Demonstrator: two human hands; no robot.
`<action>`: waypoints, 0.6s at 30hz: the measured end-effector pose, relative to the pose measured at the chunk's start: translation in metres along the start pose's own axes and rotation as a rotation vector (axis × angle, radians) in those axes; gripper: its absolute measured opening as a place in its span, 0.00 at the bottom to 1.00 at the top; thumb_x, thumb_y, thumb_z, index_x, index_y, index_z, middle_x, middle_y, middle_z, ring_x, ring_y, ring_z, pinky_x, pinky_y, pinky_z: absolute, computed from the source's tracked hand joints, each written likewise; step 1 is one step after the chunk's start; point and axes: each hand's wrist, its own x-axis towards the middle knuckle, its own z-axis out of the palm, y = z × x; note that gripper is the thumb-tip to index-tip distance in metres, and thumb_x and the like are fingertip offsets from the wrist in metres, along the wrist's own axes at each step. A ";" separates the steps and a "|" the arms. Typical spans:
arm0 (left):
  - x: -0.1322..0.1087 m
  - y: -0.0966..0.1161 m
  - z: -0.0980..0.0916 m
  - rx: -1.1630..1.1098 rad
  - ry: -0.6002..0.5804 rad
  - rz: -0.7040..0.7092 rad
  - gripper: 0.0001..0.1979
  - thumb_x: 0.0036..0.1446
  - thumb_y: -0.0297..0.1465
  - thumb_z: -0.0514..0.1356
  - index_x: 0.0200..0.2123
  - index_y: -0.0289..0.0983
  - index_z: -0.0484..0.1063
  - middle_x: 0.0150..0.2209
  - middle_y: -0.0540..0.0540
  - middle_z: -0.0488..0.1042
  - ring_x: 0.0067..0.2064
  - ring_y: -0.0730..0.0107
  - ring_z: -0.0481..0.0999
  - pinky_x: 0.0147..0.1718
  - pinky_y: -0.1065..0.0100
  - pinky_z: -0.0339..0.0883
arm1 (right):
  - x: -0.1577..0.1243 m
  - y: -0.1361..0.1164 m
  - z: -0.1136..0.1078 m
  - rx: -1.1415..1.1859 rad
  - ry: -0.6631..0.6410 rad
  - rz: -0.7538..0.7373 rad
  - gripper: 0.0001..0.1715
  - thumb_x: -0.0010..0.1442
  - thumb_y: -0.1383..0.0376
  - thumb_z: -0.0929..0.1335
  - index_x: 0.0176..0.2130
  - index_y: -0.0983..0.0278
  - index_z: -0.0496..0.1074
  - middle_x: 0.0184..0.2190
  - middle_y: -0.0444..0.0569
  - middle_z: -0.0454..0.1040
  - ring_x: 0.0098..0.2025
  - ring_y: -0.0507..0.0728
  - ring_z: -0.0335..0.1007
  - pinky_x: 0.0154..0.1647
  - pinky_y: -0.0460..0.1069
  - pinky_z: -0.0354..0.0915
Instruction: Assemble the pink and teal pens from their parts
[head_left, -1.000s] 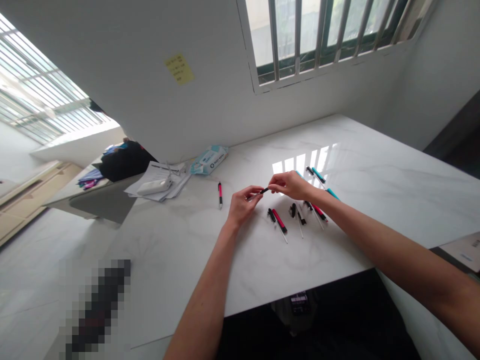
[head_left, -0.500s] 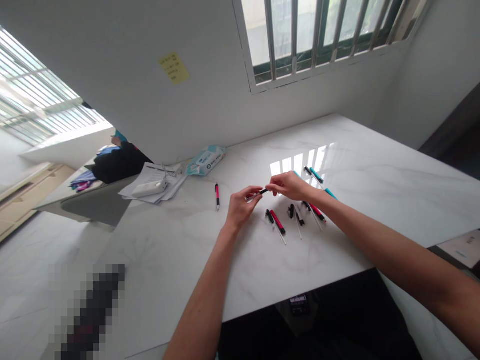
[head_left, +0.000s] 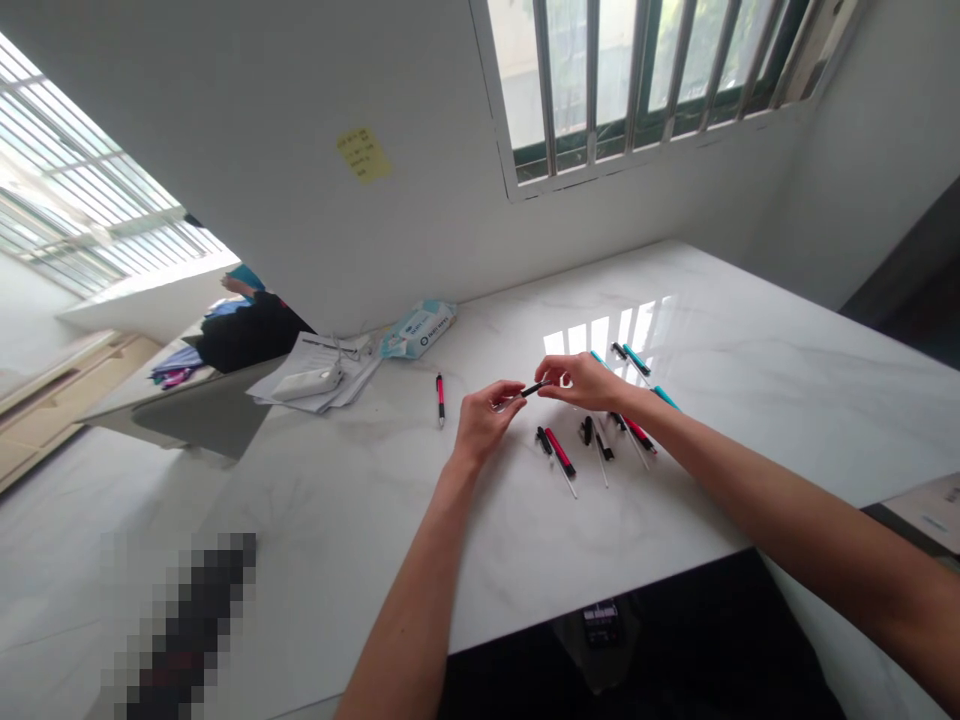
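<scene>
Above the marble-patterned table [head_left: 360, 560], my left hand [head_left: 486, 415] pinches one end of a pen [head_left: 532, 389] with a dark grip section. My right hand [head_left: 581, 380] has its thumb and fingers closed at the pen's other end, where a small tip shows. Just below my hands lie loose pen parts: a red barrel [head_left: 559, 452] beside a black piece [head_left: 544, 440], a thin white refill [head_left: 568, 480], and black parts [head_left: 586, 430]. Another red barrel [head_left: 639, 434] lies under my right forearm, which partly covers that group.
A whole red-and-black pen [head_left: 440, 400] lies left of my hands. Teal barrels [head_left: 637, 360] are beyond my right arm. Farther back are a wipes packet [head_left: 420, 328] and papers [head_left: 360, 385] with a white device [head_left: 307, 383]. A person's dark sleeve [head_left: 251, 335] shows at the far left.
My right fingers have shifted slightly at the pen's end, and more of its dark section shows between my hands. The whole view has moved a little.
</scene>
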 end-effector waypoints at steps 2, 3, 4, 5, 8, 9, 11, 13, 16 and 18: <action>0.000 0.000 0.000 0.001 0.006 -0.004 0.10 0.58 0.36 0.69 0.43 0.41 0.83 0.44 0.45 0.85 0.43 0.60 0.85 0.49 0.59 0.78 | 0.001 0.000 0.000 -0.012 0.015 -0.005 0.11 0.63 0.55 0.73 0.40 0.59 0.80 0.33 0.45 0.82 0.34 0.54 0.74 0.39 0.49 0.64; 0.000 -0.001 0.001 0.003 0.007 -0.002 0.10 0.58 0.36 0.69 0.43 0.42 0.82 0.44 0.45 0.85 0.43 0.61 0.85 0.49 0.59 0.78 | 0.001 0.000 0.000 -0.026 0.015 0.009 0.12 0.64 0.55 0.72 0.37 0.60 0.80 0.32 0.45 0.82 0.33 0.54 0.73 0.38 0.49 0.64; 0.000 -0.001 0.001 0.006 0.007 0.003 0.10 0.58 0.36 0.69 0.44 0.42 0.82 0.44 0.46 0.85 0.43 0.61 0.85 0.49 0.59 0.78 | 0.001 -0.001 0.000 -0.044 0.009 0.028 0.15 0.66 0.54 0.70 0.35 0.60 0.80 0.30 0.45 0.81 0.31 0.53 0.72 0.37 0.49 0.63; 0.000 -0.001 0.001 0.013 0.006 0.009 0.10 0.59 0.36 0.68 0.44 0.42 0.82 0.44 0.46 0.85 0.43 0.61 0.85 0.49 0.59 0.78 | 0.001 -0.001 0.000 -0.063 0.002 0.045 0.18 0.68 0.52 0.69 0.32 0.60 0.79 0.28 0.45 0.80 0.29 0.53 0.71 0.36 0.49 0.63; 0.000 -0.002 0.001 0.035 0.002 0.027 0.10 0.59 0.36 0.68 0.44 0.43 0.82 0.44 0.46 0.85 0.44 0.60 0.85 0.49 0.59 0.78 | 0.000 -0.003 0.000 -0.070 0.005 0.051 0.18 0.68 0.52 0.68 0.35 0.59 0.80 0.29 0.45 0.81 0.30 0.54 0.72 0.37 0.50 0.63; 0.000 -0.003 0.001 0.037 0.000 0.027 0.10 0.59 0.36 0.68 0.45 0.44 0.82 0.45 0.46 0.85 0.44 0.60 0.85 0.49 0.59 0.78 | 0.000 -0.003 0.001 -0.054 0.016 0.032 0.14 0.66 0.52 0.70 0.40 0.59 0.80 0.32 0.45 0.82 0.32 0.54 0.74 0.39 0.50 0.64; 0.000 -0.004 0.000 0.030 -0.003 0.021 0.11 0.59 0.36 0.68 0.46 0.44 0.82 0.46 0.47 0.85 0.44 0.60 0.85 0.49 0.59 0.78 | -0.001 -0.003 0.001 -0.024 0.027 -0.023 0.13 0.63 0.56 0.73 0.46 0.57 0.79 0.37 0.46 0.83 0.39 0.56 0.76 0.43 0.51 0.66; 0.000 -0.005 0.000 0.027 -0.004 0.010 0.12 0.59 0.35 0.68 0.46 0.44 0.81 0.46 0.47 0.85 0.44 0.60 0.85 0.50 0.59 0.78 | -0.001 -0.002 0.001 -0.034 0.024 -0.061 0.11 0.61 0.59 0.75 0.44 0.57 0.80 0.39 0.47 0.82 0.43 0.57 0.77 0.45 0.51 0.67; -0.001 -0.003 0.000 0.043 -0.006 0.000 0.11 0.59 0.34 0.68 0.46 0.44 0.81 0.46 0.48 0.85 0.45 0.61 0.85 0.50 0.60 0.78 | 0.000 0.000 0.003 -0.096 0.039 -0.038 0.07 0.62 0.58 0.74 0.40 0.57 0.82 0.38 0.48 0.82 0.41 0.58 0.76 0.42 0.50 0.66; -0.001 -0.001 -0.001 0.054 -0.006 0.003 0.11 0.59 0.34 0.67 0.46 0.45 0.81 0.46 0.48 0.85 0.46 0.62 0.85 0.50 0.61 0.78 | 0.001 0.000 0.003 -0.142 0.034 -0.001 0.10 0.65 0.55 0.73 0.38 0.58 0.82 0.36 0.48 0.82 0.37 0.57 0.74 0.39 0.50 0.64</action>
